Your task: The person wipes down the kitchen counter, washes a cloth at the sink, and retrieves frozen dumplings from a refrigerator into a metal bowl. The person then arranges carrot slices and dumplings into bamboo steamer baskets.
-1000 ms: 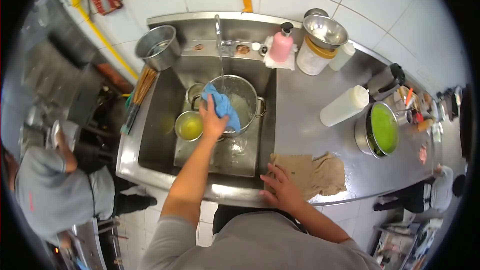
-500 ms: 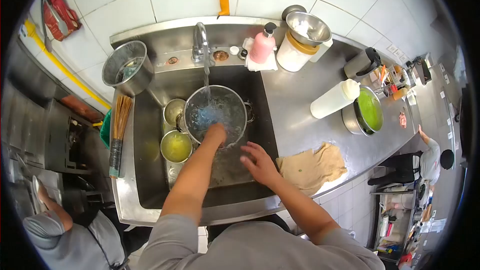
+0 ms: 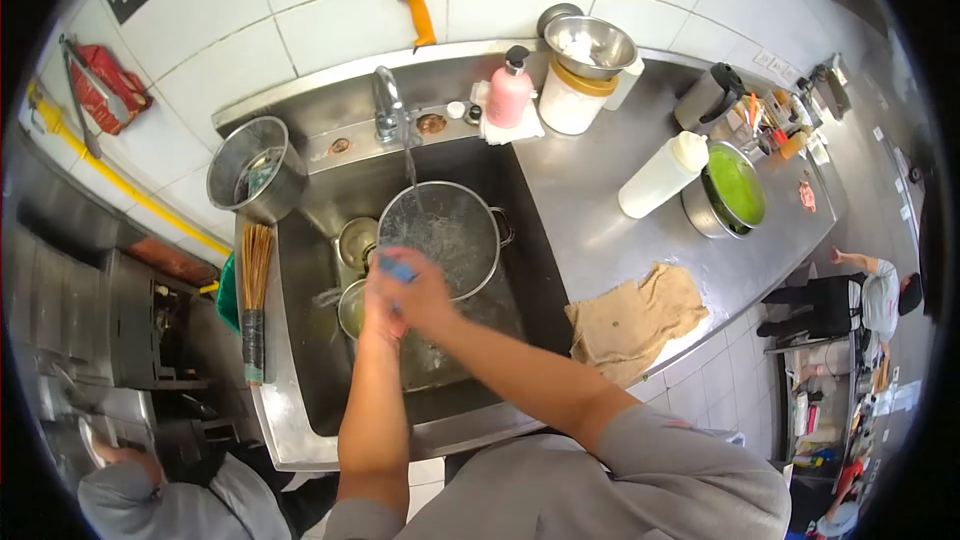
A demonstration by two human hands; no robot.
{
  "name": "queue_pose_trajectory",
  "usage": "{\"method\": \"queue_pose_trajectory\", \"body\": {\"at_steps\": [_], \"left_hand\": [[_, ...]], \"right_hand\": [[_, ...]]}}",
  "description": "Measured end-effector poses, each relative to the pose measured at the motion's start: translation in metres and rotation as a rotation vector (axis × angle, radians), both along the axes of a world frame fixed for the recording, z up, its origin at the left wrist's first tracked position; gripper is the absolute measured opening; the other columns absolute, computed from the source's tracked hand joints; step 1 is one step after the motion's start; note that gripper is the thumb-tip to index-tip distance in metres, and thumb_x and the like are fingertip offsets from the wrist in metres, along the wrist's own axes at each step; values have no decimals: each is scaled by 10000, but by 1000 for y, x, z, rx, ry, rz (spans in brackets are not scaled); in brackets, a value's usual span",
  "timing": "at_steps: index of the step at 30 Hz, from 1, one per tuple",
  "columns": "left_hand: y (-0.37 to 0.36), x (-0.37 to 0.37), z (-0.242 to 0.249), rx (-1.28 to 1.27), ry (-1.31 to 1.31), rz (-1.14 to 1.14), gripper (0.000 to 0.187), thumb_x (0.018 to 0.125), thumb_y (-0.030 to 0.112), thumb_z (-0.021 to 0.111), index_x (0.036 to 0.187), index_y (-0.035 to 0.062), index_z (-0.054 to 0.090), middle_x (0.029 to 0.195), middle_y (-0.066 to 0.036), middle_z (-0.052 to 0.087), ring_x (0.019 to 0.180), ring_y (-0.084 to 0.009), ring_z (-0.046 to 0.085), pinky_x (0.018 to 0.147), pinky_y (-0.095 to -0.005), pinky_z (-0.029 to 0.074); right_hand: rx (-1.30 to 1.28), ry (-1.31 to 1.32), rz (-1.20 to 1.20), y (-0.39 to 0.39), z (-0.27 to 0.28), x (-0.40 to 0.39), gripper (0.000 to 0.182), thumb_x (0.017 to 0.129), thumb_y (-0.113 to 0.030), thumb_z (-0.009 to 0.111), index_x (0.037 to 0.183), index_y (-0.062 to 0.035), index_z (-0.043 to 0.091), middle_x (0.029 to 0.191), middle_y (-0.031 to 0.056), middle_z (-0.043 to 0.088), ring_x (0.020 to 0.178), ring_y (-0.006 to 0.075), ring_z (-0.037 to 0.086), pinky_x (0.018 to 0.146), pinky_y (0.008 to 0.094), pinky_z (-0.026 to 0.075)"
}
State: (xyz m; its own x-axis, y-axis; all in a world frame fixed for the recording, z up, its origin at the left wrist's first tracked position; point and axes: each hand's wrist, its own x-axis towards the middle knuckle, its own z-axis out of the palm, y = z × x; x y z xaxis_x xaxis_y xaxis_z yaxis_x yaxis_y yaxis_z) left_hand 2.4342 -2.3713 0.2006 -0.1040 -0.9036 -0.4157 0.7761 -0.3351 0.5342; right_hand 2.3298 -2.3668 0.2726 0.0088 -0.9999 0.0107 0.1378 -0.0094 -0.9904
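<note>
My left hand (image 3: pixel 382 302) and my right hand (image 3: pixel 422 290) are pressed together round a blue cloth (image 3: pixel 398 268), over the left edge of a large metal pot (image 3: pixel 455 240) in the sink. Both are closed on the cloth, which shows only in part between the fingers. The faucet (image 3: pixel 386 105) runs water into the pot, whose water is rippled. Left of the pot sit two small metal bowls, an upper one (image 3: pixel 355 243) and a lower one (image 3: pixel 350 312) partly hidden behind my left hand.
Right counter: tan cloth (image 3: pixel 640 325), white squeeze bottle (image 3: pixel 662 176), pot of green liquid (image 3: pixel 735 190), pink soap bottle (image 3: pixel 510 95). A brush (image 3: pixel 255 300) and metal bucket (image 3: pixel 258 170) stand left of the sink. One person (image 3: pixel 180 500) is lower left, another (image 3: pixel 850 290) at right.
My left hand has come up out of the pot's water with the blue cloth. My right hand has moved left and closed on the cloth too. The camera view has shifted slightly.
</note>
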Motion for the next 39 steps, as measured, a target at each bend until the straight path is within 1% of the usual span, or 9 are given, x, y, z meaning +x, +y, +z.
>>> {"method": "queue_pose_trajectory", "body": {"at_steps": [9, 12, 16, 18, 22, 26, 31, 36, 39], "left_hand": [[-2, -54, 16, 92, 19, 173, 657, 1099, 665, 398, 1358, 105, 623, 1293, -66, 698, 1218, -225, 645, 1084, -430, 508], [-26, -39, 0, -319, 83, 189, 610, 1105, 613, 459, 1337, 84, 656, 1257, -65, 715, 1236, -220, 644, 1071, -433, 515], [-54, -46, 26, -36, -562, 148, 577, 1058, 520, 603, 1368, 38, 666, 1351, -199, 705, 1294, -315, 633, 1123, -467, 475], [-68, -55, 8, -211, -2050, -338, 537, 1018, 443, 666, 1373, 40, 676, 1384, -238, 685, 1386, -410, 555, 1173, -506, 426], [-42, -54, -69, -607, -2268, -741, 387, 986, 383, 675, 1175, 62, 778, 1346, -214, 684, 1350, -476, 563, 1073, -580, 487], [-66, -58, 15, -590, -1558, -896, 336, 969, 290, 676, 1150, 26, 779, 1100, -158, 772, 1034, -368, 715, 912, -450, 549], [11, -17, 158, -485, -698, -242, 327, 973, 145, 602, 1197, -49, 741, 1042, -103, 767, 935, -169, 696, 891, -335, 534], [39, 18, 55, -435, -1738, -188, 783, 815, 68, 818, 1534, 13, 513, 1413, -215, 644, 1290, -325, 642, 1084, -408, 502], [38, -25, 39, -518, -1574, -183, 859, 771, 31, 839, 1545, 27, 465, 1517, -220, 565, 1399, -354, 573, 1152, -437, 459]], "right_hand": [[-361, 772, 295, -54, -10, -44, 240, 871, -265, 809, 996, -81, 720, 1150, 170, 692, 1143, 397, 648, 982, 422, 545], [-288, 947, 259, -78, -19, -86, 360, 882, -360, 806, 1106, -90, 726, 1332, 199, 662, 1299, 420, 590, 1052, 503, 499], [-193, 1244, -212, -65, -67, -115, 580, 890, -352, 814, 1390, -131, 621, 1637, 252, 396, 1523, 498, 338, 1167, 651, 337], [-79, 1235, -242, -47, -83, -122, 681, 897, -359, 817, 1494, -154, 562, 1696, 260, 304, 1554, 527, 264, 1186, 682, 284], [-149, 1316, -24, -13, -86, -132, 1009, 826, -373, 877, 1668, -220, 343, 1747, 255, 210, 1596, 525, 195, 1229, 653, 279], [-29, 1146, 209, -10, -66, -145, 1227, 712, -351, 937, 1713, -280, 232, 1767, 182, 224, 1607, 523, 163, 1228, 674, 291], [11, 774, 391, -57, -76, -150, 597, 787, -219, 850, 1359, -151, 695, 1350, 200, 704, 1307, 380, 645, 1048, 507, 528], [196, 462, 156, -13, 38, -114, 349, 819, -85, 747, 1168, -79, 744, 1092, 194, 751, 1082, 262, 736, 942, 411, 577], [290, -235, 251, 4, 5, -91, 467, 824, -37, 704, 1290, -53, 681, 1135, 190, 727, 1090, 242, 716, 996, 380, 558]]}}
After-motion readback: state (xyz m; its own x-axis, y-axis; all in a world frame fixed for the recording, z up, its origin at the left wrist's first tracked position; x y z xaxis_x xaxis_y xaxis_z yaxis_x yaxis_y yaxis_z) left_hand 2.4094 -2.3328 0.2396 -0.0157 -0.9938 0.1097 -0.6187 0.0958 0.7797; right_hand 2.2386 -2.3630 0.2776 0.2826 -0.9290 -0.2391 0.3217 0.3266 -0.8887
